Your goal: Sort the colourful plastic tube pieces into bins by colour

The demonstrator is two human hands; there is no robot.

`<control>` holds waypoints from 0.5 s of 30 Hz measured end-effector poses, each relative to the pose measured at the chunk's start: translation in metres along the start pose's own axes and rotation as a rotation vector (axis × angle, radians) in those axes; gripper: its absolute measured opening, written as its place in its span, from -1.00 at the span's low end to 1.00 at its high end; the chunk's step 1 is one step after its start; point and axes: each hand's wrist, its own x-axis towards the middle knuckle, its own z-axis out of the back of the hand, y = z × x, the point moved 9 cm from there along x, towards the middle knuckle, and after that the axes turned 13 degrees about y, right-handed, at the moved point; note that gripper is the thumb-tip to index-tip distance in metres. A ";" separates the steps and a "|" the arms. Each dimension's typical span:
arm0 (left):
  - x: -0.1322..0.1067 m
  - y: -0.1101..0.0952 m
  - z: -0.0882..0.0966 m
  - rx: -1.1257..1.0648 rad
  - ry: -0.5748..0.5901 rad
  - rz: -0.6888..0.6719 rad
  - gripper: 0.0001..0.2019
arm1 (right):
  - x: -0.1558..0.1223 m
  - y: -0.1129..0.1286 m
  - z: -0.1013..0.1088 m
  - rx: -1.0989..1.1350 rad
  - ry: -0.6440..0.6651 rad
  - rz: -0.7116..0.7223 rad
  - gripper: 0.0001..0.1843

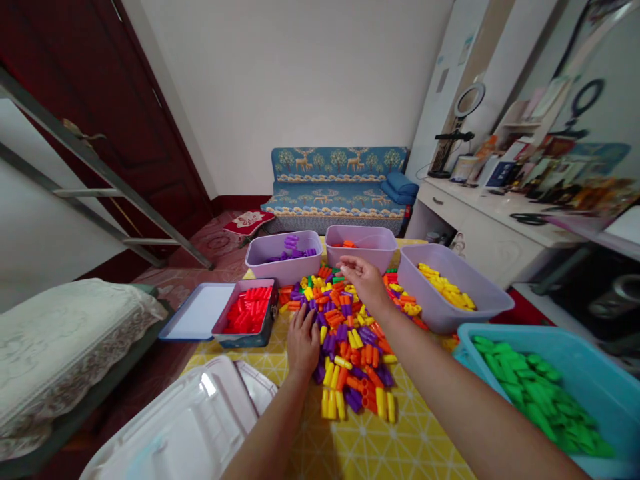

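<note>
A loose pile of plastic tube-shaped pieces (356,339), orange, yellow and purple with a few green, covers the middle of the table. My left hand (303,341) rests at the pile's left side, fingers stretched over purple and yellow pieces. Above the far part of the pile is my right hand (364,280), fingers extended leftward and nothing visible in them. Beyond it stands a lilac bin (286,270) with purple pieces (295,254); a few more show against its back rim, in the air or touching, I cannot tell. A second lilac bin (361,259) holds orange pieces (349,245).
Yellow pieces (446,287) fill part of a right-hand lilac bin (425,303); green ones (540,393) lie in a blue tub (480,363). Red pieces (249,311) sit in an open-lidded box (245,341). White plastic lids (185,420) lie front left on the yellow tablecloth (365,447).
</note>
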 end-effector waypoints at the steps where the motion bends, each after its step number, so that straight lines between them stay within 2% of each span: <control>1: 0.000 0.000 0.000 0.000 0.001 0.000 -0.61 | -0.006 -0.011 0.003 -0.086 0.002 -0.048 -0.65; 4: 0.000 0.000 0.000 0.004 0.006 0.011 -0.61 | -0.035 -0.055 0.017 -0.455 0.058 -0.232 -0.77; 8: 0.000 0.000 0.000 -0.009 0.001 0.016 -0.61 | -0.079 -0.098 0.045 -0.578 0.061 -0.353 -0.83; 11: 0.000 -0.001 0.000 -0.014 0.010 0.022 -0.63 | -0.100 -0.114 0.047 -0.636 0.155 -0.433 -0.86; 15: 0.000 -0.002 0.001 -0.014 0.012 0.021 -0.63 | -0.106 -0.115 0.029 -0.725 0.293 -0.454 -0.81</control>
